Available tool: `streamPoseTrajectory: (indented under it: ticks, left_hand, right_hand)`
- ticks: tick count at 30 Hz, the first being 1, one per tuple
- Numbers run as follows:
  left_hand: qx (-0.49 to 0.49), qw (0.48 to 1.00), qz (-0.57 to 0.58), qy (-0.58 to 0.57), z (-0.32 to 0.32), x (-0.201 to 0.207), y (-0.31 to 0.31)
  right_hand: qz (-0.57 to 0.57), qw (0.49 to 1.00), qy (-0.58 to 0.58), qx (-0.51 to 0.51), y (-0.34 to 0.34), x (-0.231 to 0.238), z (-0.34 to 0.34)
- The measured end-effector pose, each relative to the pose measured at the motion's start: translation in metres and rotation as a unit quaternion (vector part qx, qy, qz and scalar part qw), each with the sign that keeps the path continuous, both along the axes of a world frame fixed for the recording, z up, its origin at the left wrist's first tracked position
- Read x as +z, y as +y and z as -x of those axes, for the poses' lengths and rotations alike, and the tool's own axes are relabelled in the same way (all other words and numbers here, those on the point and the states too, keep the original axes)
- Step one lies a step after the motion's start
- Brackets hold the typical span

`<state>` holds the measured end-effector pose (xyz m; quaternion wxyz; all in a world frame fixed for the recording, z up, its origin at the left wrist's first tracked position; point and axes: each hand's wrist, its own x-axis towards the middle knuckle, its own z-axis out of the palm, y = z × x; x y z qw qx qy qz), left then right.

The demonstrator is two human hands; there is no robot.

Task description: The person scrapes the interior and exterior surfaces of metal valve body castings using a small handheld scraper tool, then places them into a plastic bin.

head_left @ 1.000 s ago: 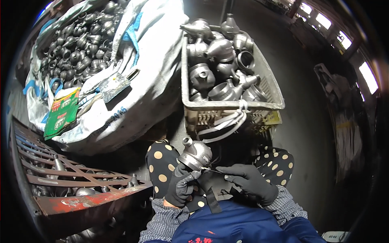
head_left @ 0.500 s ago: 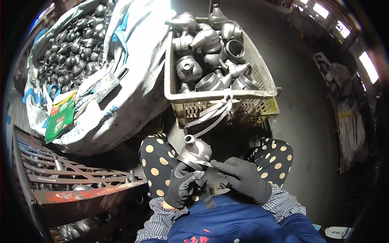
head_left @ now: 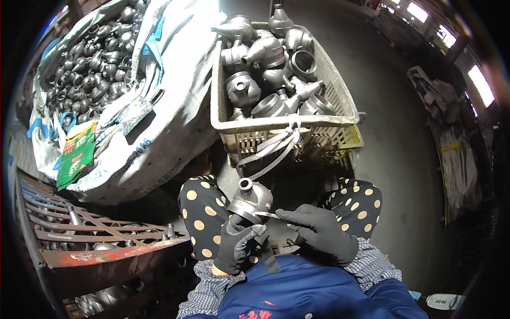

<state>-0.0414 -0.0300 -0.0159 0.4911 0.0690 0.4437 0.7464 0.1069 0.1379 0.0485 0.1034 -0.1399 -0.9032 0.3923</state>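
Left hand (head_left: 234,247) holds casting (head_left: 254,200), right hand (head_left: 325,232) beside, seemingly apart.

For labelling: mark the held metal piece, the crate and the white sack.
Held metal piece (head_left: 257,198): head view, on its rounded body.
Crate (head_left: 249,126): head view, on its near rim.
White sack (head_left: 180,109): head view, on its right side.

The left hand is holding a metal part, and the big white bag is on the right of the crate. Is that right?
Not quite: the white bag is on the left of the crate, as the head view shows. The left hand does hold the metal part.
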Motion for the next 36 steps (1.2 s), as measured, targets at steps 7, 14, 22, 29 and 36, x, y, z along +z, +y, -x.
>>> streamPoseTrajectory:
  ticks: [7,14,22,29,36]
  left_hand:
    - [0.002,0.998,-0.005,0.058,-0.001,0.000,-0.001]
    - [-0.017,0.993,0.052,0.105,-0.001,0.011,0.002]
    - [0.013,0.997,0.021,0.076,-0.004,0.002,0.002]
    - [0.017,1.000,0.011,0.018,-0.003,-0.008,0.001]
    - [0.010,0.998,0.005,0.058,-0.004,-0.011,0.001]
  right_hand:
    - [0.029,0.999,0.012,0.006,0.004,-0.007,-0.003]
    - [-0.008,0.999,-0.015,0.027,0.004,0.000,-0.001]
    - [0.102,0.995,-0.016,-0.006,-0.001,-0.005,-0.005]
    - [0.101,0.995,-0.014,-0.002,-0.005,-0.011,-0.005]
    - [0.088,0.996,-0.030,0.015,-0.003,-0.008,-0.005]
